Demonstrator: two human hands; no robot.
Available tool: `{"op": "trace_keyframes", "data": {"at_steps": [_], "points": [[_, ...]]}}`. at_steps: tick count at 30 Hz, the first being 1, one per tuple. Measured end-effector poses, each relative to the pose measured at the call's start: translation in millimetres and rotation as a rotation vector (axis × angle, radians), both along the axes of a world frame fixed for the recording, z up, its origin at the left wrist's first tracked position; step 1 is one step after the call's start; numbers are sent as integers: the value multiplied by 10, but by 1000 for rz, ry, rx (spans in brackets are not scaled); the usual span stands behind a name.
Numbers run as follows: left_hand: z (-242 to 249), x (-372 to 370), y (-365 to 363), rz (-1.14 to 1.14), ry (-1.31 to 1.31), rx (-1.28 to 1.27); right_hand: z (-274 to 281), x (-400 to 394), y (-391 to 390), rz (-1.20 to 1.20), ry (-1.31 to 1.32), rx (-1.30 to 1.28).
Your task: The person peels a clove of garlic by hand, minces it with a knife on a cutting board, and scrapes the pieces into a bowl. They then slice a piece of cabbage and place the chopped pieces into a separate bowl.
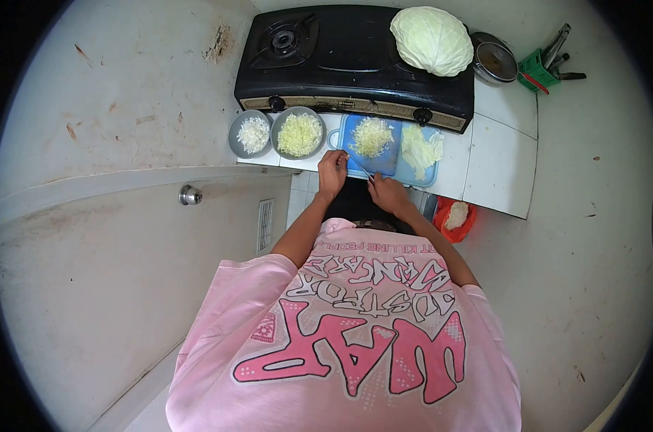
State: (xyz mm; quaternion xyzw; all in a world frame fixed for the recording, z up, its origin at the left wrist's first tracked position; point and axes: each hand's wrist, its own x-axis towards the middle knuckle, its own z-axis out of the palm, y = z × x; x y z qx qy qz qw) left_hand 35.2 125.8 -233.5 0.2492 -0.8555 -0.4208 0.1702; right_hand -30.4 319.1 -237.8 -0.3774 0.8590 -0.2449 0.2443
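Note:
My right hand (387, 193) grips a knife (361, 169) at the front edge of the blue cutting board (390, 158). The blade slants up and left toward my left hand (333, 171). My left hand is closed at the board's front left corner, fingers pressed together near the knife tip; whatever they hold is too small to make out. A pile of finely chopped cabbage (372, 137) lies on the board beyond the blade. Pale cabbage leaves (421, 151) rest at the board's right side.
Two grey bowls, one with chopped white pieces (254, 135) and one with chopped cabbage (300, 135), stand left of the board. Behind is a black gas stove (341, 43) bearing a cabbage head (432, 41). A pan (496, 61), green utensil basket (535, 70) and red bag (453, 219) are rightward.

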Motion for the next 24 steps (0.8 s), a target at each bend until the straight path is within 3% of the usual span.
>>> {"op": "trace_keyframes", "data": {"at_steps": [8, 24], "points": [[-51, 9, -22, -29, 25, -15, -66, -70, -249, 1, 48, 28], [-66, 29, -29, 58, 10, 83, 104, 35, -24, -31, 3, 33]]}}
